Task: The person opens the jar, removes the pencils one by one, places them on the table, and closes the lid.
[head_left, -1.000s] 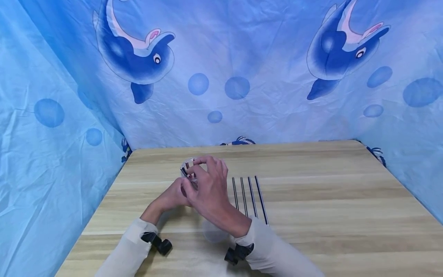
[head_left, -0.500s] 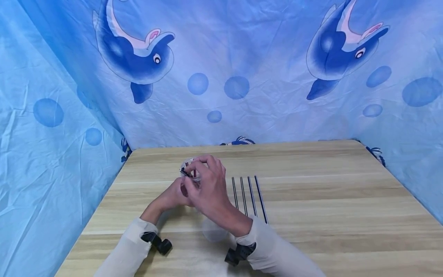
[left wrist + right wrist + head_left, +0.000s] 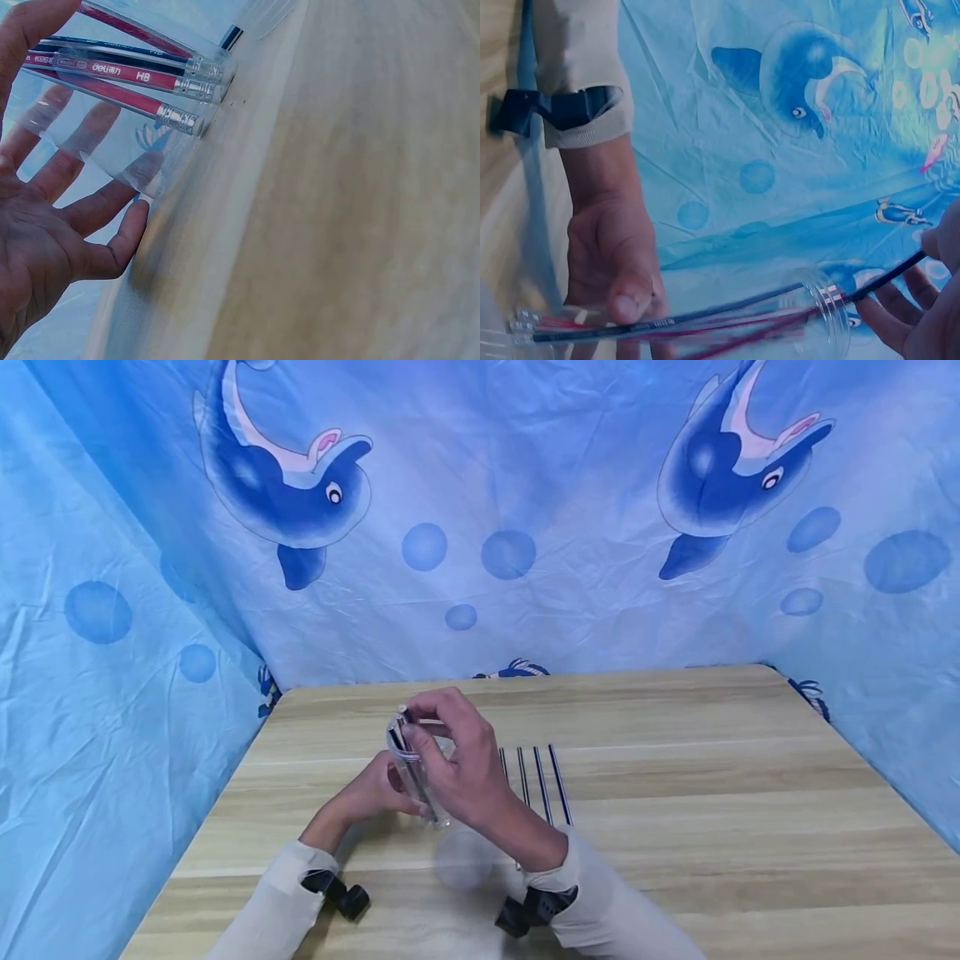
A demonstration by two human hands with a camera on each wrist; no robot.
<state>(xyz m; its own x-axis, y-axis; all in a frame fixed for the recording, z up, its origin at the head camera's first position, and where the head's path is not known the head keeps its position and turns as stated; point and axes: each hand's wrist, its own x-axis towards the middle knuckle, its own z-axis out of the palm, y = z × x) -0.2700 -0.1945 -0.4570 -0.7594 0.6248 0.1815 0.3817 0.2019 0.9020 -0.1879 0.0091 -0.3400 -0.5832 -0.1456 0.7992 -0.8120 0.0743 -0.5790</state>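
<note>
My left hand [image 3: 375, 789] grips a clear plastic jar [image 3: 438, 814], its thumb and fingers on opposite sides. In the left wrist view, the jar tilts over the tabletop. Inside it are several pencils, among them a red one [image 3: 112, 69] marked HB, with metal-and-eraser ends toward the jar's bottom. My right hand [image 3: 468, 760] is at the jar's mouth. The right wrist view shows its fingers pinching a dark pencil [image 3: 900, 270] that sticks out past the rim. To the right, several dark pencils [image 3: 542, 785] lie side by side, partly hidden by the right wrist.
A round, translucent lid [image 3: 463, 858] lies on the wooden table [image 3: 712, 793] between the forearms. A blue curtain [image 3: 585, 610] with dolphin prints hangs behind the table and along both sides.
The right hand has shifted slightly, and a dark pencil now rises past the jar's rim in its fingers. More of the jar's side shows. The row of pencils is unmoved.
</note>
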